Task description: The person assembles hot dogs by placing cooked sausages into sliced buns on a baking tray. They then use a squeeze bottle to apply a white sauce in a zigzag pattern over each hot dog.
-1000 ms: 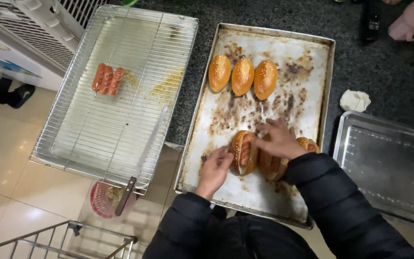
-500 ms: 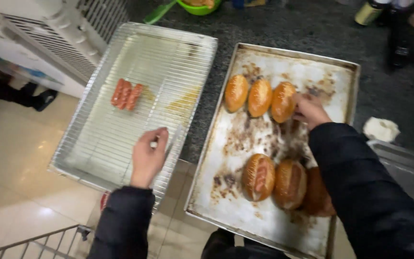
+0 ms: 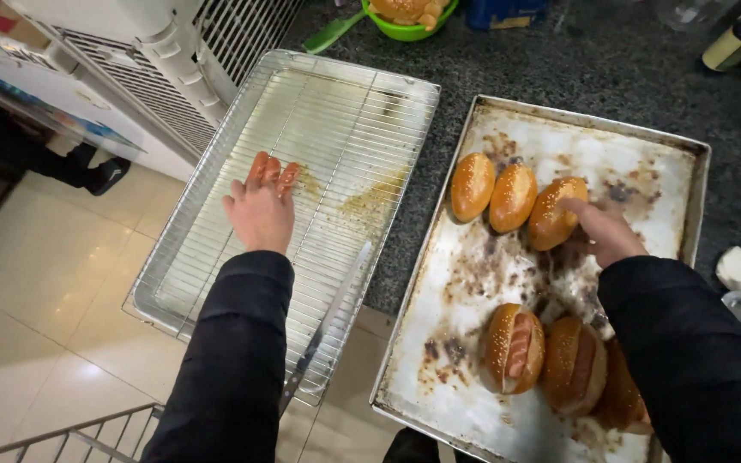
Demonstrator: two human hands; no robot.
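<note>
Sausages [image 3: 269, 169] lie on the wire rack [image 3: 345, 129], on the left side of the scene. The left hand [image 3: 259, 210] reaches over the rack with its fingers stretched out and spread, and the fingertips touch the sausages. It does not grip them. There is lots of bare wire all around the hand, far and near. The rack's near corner sticks out past the edge of the dark counter [image 3: 611, 69], over the floor [image 3: 36, 317].

On the right is a big stained baking tray [image 3: 645, 163]. Three plain buns sit in a row at its far part. The right hand [image 3: 602, 230] is curled over the rightmost bun [image 3: 555, 214], with its fingers on the bun's top. I cannot tell if it grips the bun tightly. The middle of the tray is bare. Near the tray's close edge sit filled buns [image 3: 515, 347], each with a sausage inside, packed side by side.

A knife [image 3: 328, 321] lies on the near right part of the rack, close to its edge. A green bowl [image 3: 405, 21] stands far off on the counter.
</note>
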